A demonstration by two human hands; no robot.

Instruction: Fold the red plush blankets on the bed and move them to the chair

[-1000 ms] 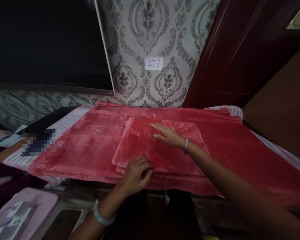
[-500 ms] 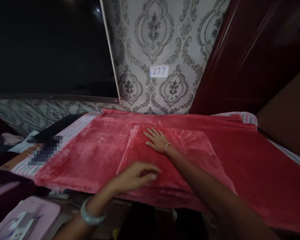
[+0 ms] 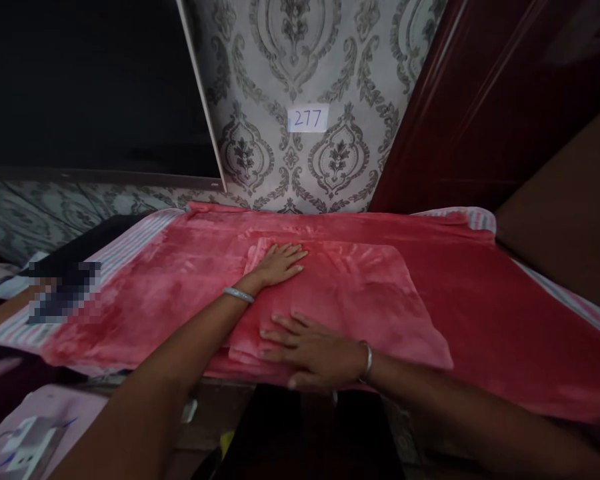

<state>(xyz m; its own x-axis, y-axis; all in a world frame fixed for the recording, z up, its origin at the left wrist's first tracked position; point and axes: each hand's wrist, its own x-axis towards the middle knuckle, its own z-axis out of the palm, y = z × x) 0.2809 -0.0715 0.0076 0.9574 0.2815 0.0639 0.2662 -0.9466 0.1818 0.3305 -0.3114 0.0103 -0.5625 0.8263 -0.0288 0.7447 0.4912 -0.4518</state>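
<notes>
A folded red plush blanket [image 3: 375, 293] lies flat in the middle of a larger spread of red plush cloth [image 3: 175, 287]. My left hand [image 3: 279, 263], with a pale bangle at the wrist, rests on the far left part of the folded blanket, fingers spread. Nearer to me, my right hand [image 3: 317, 352] lies flat over the blanket's front part, its fingers apart and pointing left. A silver bracelet circles that wrist. Neither hand grips anything.
Striped edging [image 3: 130, 247] runs down the cloth's left side. Behind stand a dark television screen [image 3: 90, 87] and patterned wallpaper with a paper label [image 3: 308, 119] reading 277. A dark red door [image 3: 480, 100] is at right. A pink stool [image 3: 60, 407] bears a power strip [image 3: 27, 447].
My left hand has moved forward from the blanket's front edge onto its far left part. My right hand has drawn back from the far part toward the front. The camera view shifted slightly.
</notes>
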